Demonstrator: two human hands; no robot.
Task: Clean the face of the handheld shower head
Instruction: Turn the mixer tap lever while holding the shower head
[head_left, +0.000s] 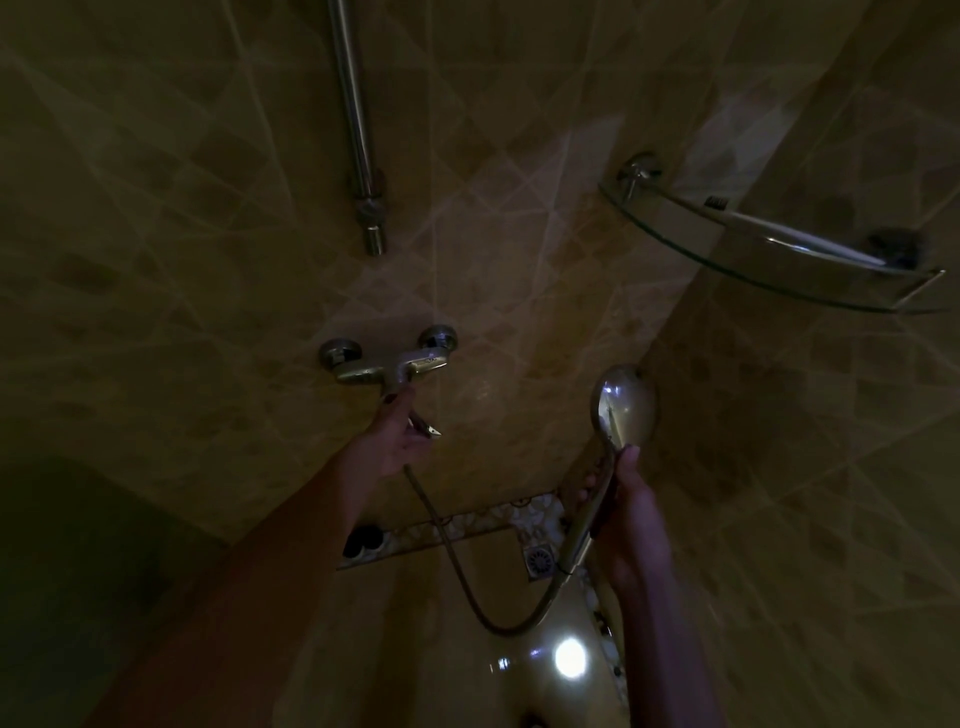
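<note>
**Shower head held up while the other hand reaches the tap lever**

Nearest, on the right, the right hand is wrapped round the handle of the chrome, round-faced handheld shower head, thumb up the stem, holding it upright near the corner of the stall. Its shiny back faces the camera, so the spray face points away toward the wall, probably so that any water goes away from the person. The ribbed metal hose sags in a loop below, over the glossy floor and the square metal floor drain.

Further in, to the left, the left hand reaches up to the lever of the chrome wall mixer tap; its fingers appear closed on the lever, likely to start a rinse.

Beyond, a chrome riser pipe climbs the tan tiles, and a curved glass corner shelf sits at far right.
</note>
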